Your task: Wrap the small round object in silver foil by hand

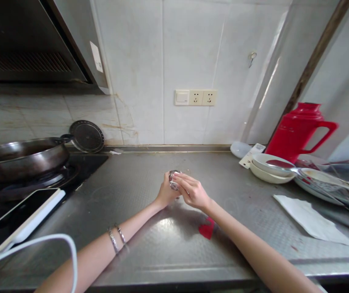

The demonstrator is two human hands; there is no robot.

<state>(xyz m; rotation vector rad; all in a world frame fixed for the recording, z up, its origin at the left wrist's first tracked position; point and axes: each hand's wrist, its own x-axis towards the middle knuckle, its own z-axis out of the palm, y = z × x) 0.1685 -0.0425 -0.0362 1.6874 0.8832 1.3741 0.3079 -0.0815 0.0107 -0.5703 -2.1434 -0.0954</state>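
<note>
Over the middle of the steel counter [131,195], my two hands meet around a small, shiny silver object [173,180], perhaps crumpled foil or a small jar; its kind is unclear. My left hand [164,192] is closed around its left side. Across its top and right side lie the fingers of my right hand [193,192], bent and pressed against it. Much of the object is covered by my fingers. A flat red scrap [206,228] lies on the counter below my right forearm.
A pan [25,158] sits on the stove at left, with a phone and power bank [25,219] and a white cable [40,240] in front. At right stand stacked bowls [267,175], a red thermos [298,130], plates [323,191] and a white napkin [311,219].
</note>
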